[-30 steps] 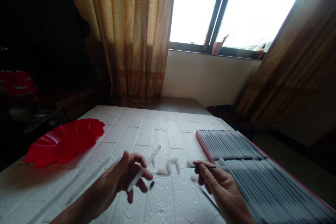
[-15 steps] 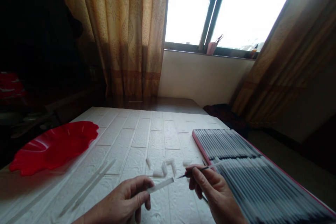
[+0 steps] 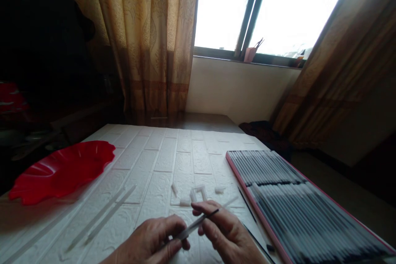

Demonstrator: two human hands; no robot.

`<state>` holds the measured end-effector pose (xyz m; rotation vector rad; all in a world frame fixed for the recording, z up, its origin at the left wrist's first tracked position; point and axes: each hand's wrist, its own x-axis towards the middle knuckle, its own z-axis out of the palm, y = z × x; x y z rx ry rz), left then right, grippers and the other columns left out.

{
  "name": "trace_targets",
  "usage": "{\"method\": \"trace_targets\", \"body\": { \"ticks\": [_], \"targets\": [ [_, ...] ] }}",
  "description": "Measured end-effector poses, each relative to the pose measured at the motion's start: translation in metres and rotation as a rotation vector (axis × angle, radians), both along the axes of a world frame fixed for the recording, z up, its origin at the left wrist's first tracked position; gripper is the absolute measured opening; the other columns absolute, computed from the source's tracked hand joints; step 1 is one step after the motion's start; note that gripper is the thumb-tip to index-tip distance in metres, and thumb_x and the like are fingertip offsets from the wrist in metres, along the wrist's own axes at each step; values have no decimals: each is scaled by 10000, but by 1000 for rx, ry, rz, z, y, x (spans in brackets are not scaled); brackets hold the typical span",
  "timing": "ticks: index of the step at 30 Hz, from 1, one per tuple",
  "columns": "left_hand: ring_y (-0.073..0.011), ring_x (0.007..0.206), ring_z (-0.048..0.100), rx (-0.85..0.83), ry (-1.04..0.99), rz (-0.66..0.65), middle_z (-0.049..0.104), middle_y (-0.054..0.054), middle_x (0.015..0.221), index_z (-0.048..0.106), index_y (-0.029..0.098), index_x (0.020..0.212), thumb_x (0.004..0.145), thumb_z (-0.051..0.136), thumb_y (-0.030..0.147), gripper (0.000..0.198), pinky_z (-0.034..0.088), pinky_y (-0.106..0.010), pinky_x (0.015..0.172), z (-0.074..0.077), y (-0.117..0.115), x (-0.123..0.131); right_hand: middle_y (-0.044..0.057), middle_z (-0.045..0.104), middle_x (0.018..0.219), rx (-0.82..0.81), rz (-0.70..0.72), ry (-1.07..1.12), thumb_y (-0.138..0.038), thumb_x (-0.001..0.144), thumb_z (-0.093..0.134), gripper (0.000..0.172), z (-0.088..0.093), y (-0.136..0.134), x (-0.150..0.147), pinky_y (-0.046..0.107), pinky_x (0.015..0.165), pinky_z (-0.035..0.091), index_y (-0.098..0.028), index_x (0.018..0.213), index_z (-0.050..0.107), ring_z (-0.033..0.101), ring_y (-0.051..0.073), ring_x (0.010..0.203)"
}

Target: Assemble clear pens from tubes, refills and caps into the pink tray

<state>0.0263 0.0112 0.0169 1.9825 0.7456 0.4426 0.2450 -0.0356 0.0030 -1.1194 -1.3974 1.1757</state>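
My left hand (image 3: 156, 233) is closed on a clear, narrow plastic tube (image 3: 189, 229), pinched between thumb and fingers. A thin stick, dark at one end with a pale translucent shaft (image 3: 231, 201), rests in the closed fingers of my right hand (image 3: 224, 227). Its dark section (image 3: 212, 214) lies at the tube's far end; whether its tip is inside I cannot tell. Just beyond my hands, several short translucent tube pieces (image 3: 198, 192) lie on the white brick-patterned tabletop (image 3: 163, 159).
At the right stands a pink-edged box (image 3: 309, 218) full of similar thin sticks in two rows. Dark thin rods (image 3: 255, 239) lie beside it. Two long clear strips (image 3: 111, 214) lie left of my hands, near a red scalloped dish (image 3: 64, 171).
My right hand has moved left and in, bringing the stick's dark end to the tube. The right fingers now sit close to my left hand. Dark rods beside the box have come into view.
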Motion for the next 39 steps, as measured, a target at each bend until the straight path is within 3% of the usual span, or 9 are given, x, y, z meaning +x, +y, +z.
{"method": "trace_targets", "body": {
  "ticks": [4, 9, 12, 15, 21, 25, 28, 32, 39],
  "targets": [
    [-235, 928, 670, -124, -214, 159, 734, -27, 938, 707, 247, 952, 941, 562, 537, 324, 487, -308, 839, 4, 6, -2, 90, 690, 1119, 52, 116, -77, -377, 882, 633, 549, 4, 3, 1, 285, 640, 497, -301, 1416, 528, 651, 190, 804],
    [-231, 882, 648, -226, -377, 353, 720, -44, 939, 707, 235, 963, 811, 630, 709, 503, 504, -342, 829, -2, 20, -11, 71, 740, 817, 164, 39, -564, -192, 878, 554, 226, 26, 16, -4, 296, 670, 494, -199, 925, 776, 667, 194, 730],
    [-209, 795, 638, -236, -375, 377, 708, -44, 904, 692, 231, 999, 802, 631, 712, 523, 514, -330, 762, -9, 23, -13, 70, 749, 875, 202, 97, -844, -98, 841, 574, 267, 33, 24, -19, 284, 664, 484, -222, 956, 780, 693, 206, 749],
    [-183, 703, 609, -235, -349, 384, 682, -33, 836, 687, 227, 1055, 792, 654, 686, 529, 511, -311, 689, -15, 24, -13, 60, 750, 943, 243, 132, -1028, -110, 817, 647, 287, 21, 34, -39, 272, 638, 485, -277, 1024, 753, 718, 229, 770],
    [-157, 636, 561, -187, -269, 367, 645, -13, 775, 701, 225, 1001, 809, 654, 593, 418, 475, -266, 604, -18, 26, -11, 71, 741, 849, 359, 127, -1209, -18, 784, 635, 203, -23, 48, -50, 227, 519, 411, -200, 835, 710, 682, 198, 645],
    [-172, 662, 571, -126, -195, 362, 647, -19, 773, 699, 208, 919, 831, 611, 461, 281, 474, -268, 626, -19, 25, -11, 23, 698, 761, 308, 34, -929, -62, 791, 570, 156, -21, 45, -28, 228, 573, 434, -192, 823, 650, 635, 156, 636],
    [-182, 676, 584, -81, -126, 374, 652, -18, 772, 696, 206, 916, 844, 570, 387, 233, 468, -268, 636, -22, 23, -10, 10, 666, 711, 62, -38, -394, -229, 845, 545, 137, -7, 45, -12, 228, 518, 416, -185, 877, 670, 590, 142, 585],
    [-174, 660, 589, -50, -49, 360, 644, 0, 747, 691, 206, 935, 871, 548, 369, 226, 457, -249, 623, -23, 21, -9, 49, 701, 774, -220, -84, 105, -436, 751, 701, 333, 5, 47, -4, 201, 432, 354, -157, 934, 711, 578, 137, 570],
    [-180, 666, 637, 18, 45, 332, 674, -8, 778, 674, 206, 975, 901, 477, 357, 259, 491, -242, 634, -23, 21, -10, -39, 548, 524, -281, -95, 213, -479, 703, 807, 365, -3, 47, -5, 176, 448, 288, -159, 877, 784, 429, 74, 487]
  ]
}}
